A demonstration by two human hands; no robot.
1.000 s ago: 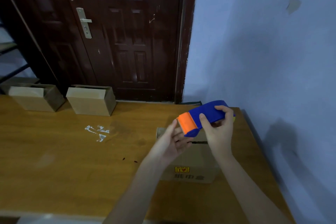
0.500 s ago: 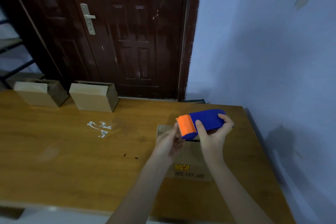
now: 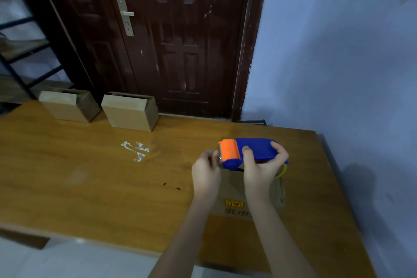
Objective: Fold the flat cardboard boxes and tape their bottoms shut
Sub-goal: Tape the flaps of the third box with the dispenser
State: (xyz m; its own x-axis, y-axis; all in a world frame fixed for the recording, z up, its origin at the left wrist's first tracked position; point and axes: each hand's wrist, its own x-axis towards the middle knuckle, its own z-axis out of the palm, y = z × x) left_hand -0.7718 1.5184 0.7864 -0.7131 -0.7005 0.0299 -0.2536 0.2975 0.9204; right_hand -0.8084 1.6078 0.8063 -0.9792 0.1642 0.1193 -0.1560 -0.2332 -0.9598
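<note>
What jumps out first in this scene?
A bright blue-and-orange tape dispenser, gripped by the right hand with the left hand at its orange end, above a cardboard box on the wooden table. Two folded boxes stand at the far edge, before a dark door.

two cardboard boxes (image 3: 67,106) (image 3: 130,111) stand side by side along the table's (image 3: 79,187) far edge, left part. tape scraps (image 3: 136,149) lie before them, mid-table. a third box (image 3: 246,192) sits toward the right edge, under both hands (image 3: 206,172) (image 3: 259,170) and the tape dispenser (image 3: 246,152).
</note>
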